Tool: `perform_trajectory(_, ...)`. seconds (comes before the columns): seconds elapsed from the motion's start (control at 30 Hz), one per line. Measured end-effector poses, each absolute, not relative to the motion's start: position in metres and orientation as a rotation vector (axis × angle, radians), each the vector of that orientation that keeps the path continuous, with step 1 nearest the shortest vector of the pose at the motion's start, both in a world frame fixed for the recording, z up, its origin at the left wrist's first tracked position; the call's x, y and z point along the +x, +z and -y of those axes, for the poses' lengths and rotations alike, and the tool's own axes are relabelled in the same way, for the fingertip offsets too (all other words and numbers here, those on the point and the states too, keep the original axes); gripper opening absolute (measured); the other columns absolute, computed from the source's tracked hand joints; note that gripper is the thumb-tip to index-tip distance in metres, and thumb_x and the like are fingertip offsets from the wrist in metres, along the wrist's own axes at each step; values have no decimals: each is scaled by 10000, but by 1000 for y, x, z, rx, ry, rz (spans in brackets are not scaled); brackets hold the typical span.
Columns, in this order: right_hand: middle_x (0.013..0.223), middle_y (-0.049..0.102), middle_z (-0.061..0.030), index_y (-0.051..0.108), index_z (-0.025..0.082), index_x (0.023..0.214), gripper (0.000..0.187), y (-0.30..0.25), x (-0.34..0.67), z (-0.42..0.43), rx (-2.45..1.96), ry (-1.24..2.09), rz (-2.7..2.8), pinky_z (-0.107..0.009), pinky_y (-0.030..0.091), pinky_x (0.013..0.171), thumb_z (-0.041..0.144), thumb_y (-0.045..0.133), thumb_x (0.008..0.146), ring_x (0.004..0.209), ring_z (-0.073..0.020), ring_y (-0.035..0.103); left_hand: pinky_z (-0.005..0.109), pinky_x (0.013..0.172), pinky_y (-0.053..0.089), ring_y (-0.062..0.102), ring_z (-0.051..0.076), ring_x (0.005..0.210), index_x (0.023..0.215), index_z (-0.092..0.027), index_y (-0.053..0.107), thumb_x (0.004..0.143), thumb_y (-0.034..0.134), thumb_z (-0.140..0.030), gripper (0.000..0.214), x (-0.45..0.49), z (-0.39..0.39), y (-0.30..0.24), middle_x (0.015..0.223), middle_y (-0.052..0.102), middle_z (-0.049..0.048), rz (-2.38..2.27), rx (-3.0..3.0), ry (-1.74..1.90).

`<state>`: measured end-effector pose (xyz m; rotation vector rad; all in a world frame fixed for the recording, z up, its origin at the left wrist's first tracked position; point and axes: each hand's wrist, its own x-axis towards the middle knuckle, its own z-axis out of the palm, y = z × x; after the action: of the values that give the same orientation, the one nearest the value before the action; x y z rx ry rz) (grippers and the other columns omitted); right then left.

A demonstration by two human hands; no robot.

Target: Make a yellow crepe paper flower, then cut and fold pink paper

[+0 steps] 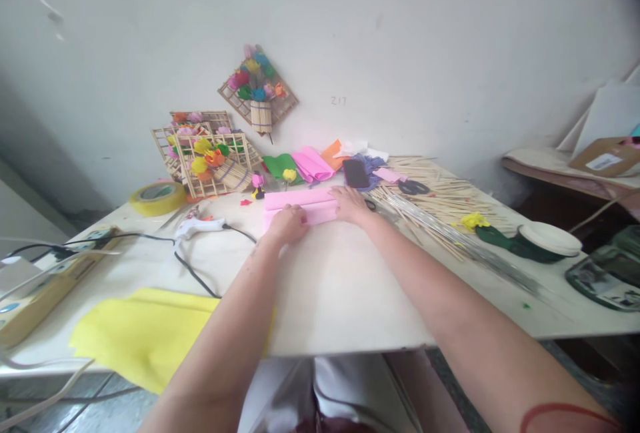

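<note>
A folded pink sheet (296, 201) lies across the middle of the white table (350, 299). My left hand (288, 225) rests on its near left part with fingers curled down onto it. My right hand (351, 206) lies flat on its right end, fingers stretched out and pressing the sheet to the table. Both arms reach far forward from the near edge.
A yellow sheet (135, 333) hangs over the near left edge. A glue gun (197, 226) with a black cord, a tape roll (157, 197), stick frames with paper flowers (210, 159), coloured sheets (313, 165), scissors (413, 187), wooden sticks (440, 196) and a green lidded pot (543, 241) surround the hands.
</note>
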<state>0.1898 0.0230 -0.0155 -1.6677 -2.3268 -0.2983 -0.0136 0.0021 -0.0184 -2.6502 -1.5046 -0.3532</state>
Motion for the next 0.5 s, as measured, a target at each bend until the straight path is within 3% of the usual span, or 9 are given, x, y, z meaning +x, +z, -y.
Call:
perform_trajectory(0.17,1390,302,-107,305,185,1324,707,-5,173,-45,-1699,-240,2510,-403,225,996,155,520,651,1240,-268,296,312,722,434,499,223,913,859,-197,606,698,481,-256,213,-11,-1,-19,956,620,61,1487,-2654,-371)
perform_trajectory(0.33,1248,471,-143,316,190,1314,694,2,159,-55,-1786,-192,2580,-408,307,937,136,522,653,1150,-285,419,310,715,438,508,226,912,863,-213,616,645,487,-185,254,-10,1,-17,957,630,56,1503,-2677,-309)
perform_trajectory(0.5,1196,482,-177,506,127,1129,460,-4,154,-56,-1798,-323,2538,-376,372,882,149,525,670,1097,-291,454,298,709,445,514,228,932,895,-226,622,636,491,-184,294,-10,0,-17,917,647,51,1521,-2688,-298)
